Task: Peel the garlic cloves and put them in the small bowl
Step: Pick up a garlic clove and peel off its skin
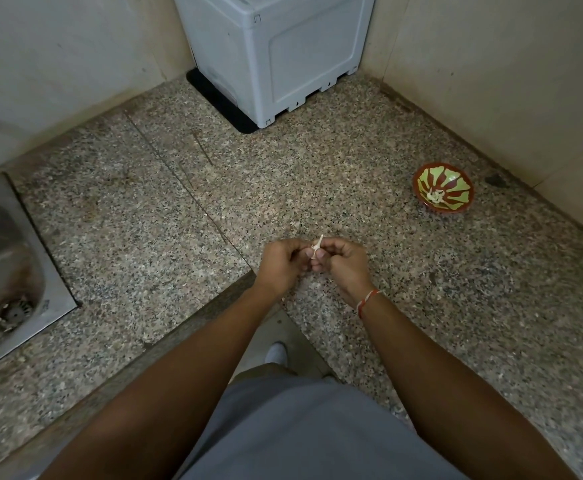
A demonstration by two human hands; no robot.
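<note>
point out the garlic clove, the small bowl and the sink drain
garlic clove point(317, 249), head view, on the pale piece pinched between both hands
small bowl point(456, 178), head view, on its inner wall
sink drain point(14, 310), head view, on the strainer

The small pale garlic clove point(316, 250) is mostly hidden between the curled fingers of the left hand point(283, 265) and right hand point(343, 263); how much skin remains is too small to tell. The stainless steel sink point(9, 271) and grey plastic appliance point(276, 53) run off the frame edges. Pale bits in the red-and-green patterned small bowl point(443, 187) are too small to identify.
</note>
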